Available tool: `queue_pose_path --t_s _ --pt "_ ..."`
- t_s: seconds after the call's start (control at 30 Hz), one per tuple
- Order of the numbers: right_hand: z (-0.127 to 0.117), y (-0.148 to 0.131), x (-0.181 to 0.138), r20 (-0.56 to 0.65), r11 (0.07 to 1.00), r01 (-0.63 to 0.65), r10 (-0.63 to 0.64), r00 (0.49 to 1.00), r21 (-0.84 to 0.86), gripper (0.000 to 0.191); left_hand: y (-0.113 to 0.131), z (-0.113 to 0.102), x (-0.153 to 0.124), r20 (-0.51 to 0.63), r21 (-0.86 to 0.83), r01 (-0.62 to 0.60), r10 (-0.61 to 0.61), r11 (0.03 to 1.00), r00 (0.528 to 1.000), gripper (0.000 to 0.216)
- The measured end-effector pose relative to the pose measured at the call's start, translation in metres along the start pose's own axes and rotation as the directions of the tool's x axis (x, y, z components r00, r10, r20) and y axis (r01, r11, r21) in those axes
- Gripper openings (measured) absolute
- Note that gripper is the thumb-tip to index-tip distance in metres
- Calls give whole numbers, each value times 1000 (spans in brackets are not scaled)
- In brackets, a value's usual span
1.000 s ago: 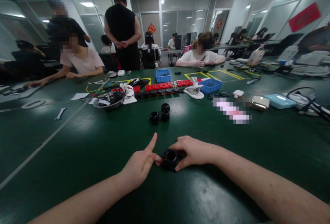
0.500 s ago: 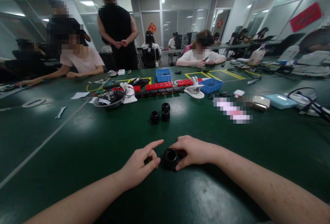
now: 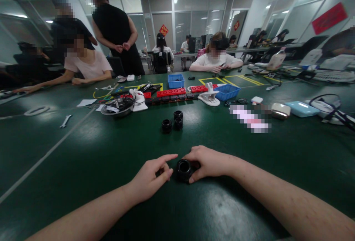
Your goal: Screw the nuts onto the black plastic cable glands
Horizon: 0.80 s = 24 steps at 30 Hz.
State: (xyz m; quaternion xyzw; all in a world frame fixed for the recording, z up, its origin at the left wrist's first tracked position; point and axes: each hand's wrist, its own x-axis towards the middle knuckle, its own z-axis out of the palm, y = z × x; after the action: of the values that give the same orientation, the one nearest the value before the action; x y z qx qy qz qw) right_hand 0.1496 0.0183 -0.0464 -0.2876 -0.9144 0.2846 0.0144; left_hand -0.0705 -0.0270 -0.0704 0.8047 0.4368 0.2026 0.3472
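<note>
My right hand (image 3: 205,163) grips a black, hollow, ring-shaped piece like a small tyre (image 3: 184,170) from its right side, thumb at the front and fingers behind. The piece sits on the green table with its round opening facing up toward me. Just left of it, my left hand (image 3: 152,176) has its index finger stretched toward the piece and the thumb apart, the other fingers curled. Nothing shows in that hand, and a narrow gap seems to separate it from the piece. Farther back stand three similar black tyre-like pieces (image 3: 166,126), close together.
Beyond them lie red and black power strips (image 3: 170,92), blue bins (image 3: 227,92), a white clip-on stand (image 3: 209,97) and a metal bowl of cables (image 3: 118,108). A wrench (image 3: 66,121) is at left; cases (image 3: 280,111) are at right. People sit and stand across the table.
My left hand has shifted very slightly right, its index finger a little lower. The right hand and held piece stay put. A standing person in the background moved left.
</note>
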Motion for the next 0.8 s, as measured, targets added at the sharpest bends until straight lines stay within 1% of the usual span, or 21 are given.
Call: queue_pose_path --t_s 0.17,0.47,0.8 --pt "0 0 0 7 1000 -15 16 1000 -12 31 0 1 0 -16 29 -16 16 999 1000 37" --pt "-1 -2 0 0 1000 -11 11 1000 -14 31 -2 2 0 -22 26 -36 37 999 999 36" --pt "0 0 0 0 1000 0 0 1000 -13 31 -1 0 0 -8 31 -27 27 999 1000 36"
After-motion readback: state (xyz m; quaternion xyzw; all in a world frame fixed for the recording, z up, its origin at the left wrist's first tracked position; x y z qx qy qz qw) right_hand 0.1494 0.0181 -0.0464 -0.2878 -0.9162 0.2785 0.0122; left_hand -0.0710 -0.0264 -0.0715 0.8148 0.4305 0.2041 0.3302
